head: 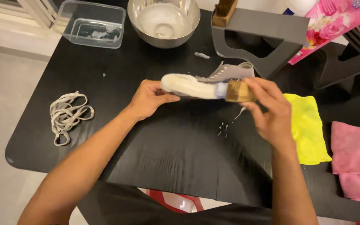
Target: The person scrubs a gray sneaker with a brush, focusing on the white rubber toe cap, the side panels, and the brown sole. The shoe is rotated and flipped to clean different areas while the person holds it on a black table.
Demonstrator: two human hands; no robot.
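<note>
My left hand (146, 99) grips the toe end of a grey sneaker (230, 73) turned on its side, its white rubber sole (190, 86) facing me. My right hand (269, 110) holds a wooden scrub brush (239, 91) pressed against the sole near the heel. White foam covers the sole and drips (223, 127) onto the black table (163, 154) just below the brush.
Loose white shoelaces (66, 114) lie at the left. A clear plastic tub (91, 23) and a steel bowl (163, 21) with suds stand at the back. A yellow cloth (309, 125) and pink cloth (355, 164) lie right. A second brush (223, 12) rests on a grey stand (267, 31).
</note>
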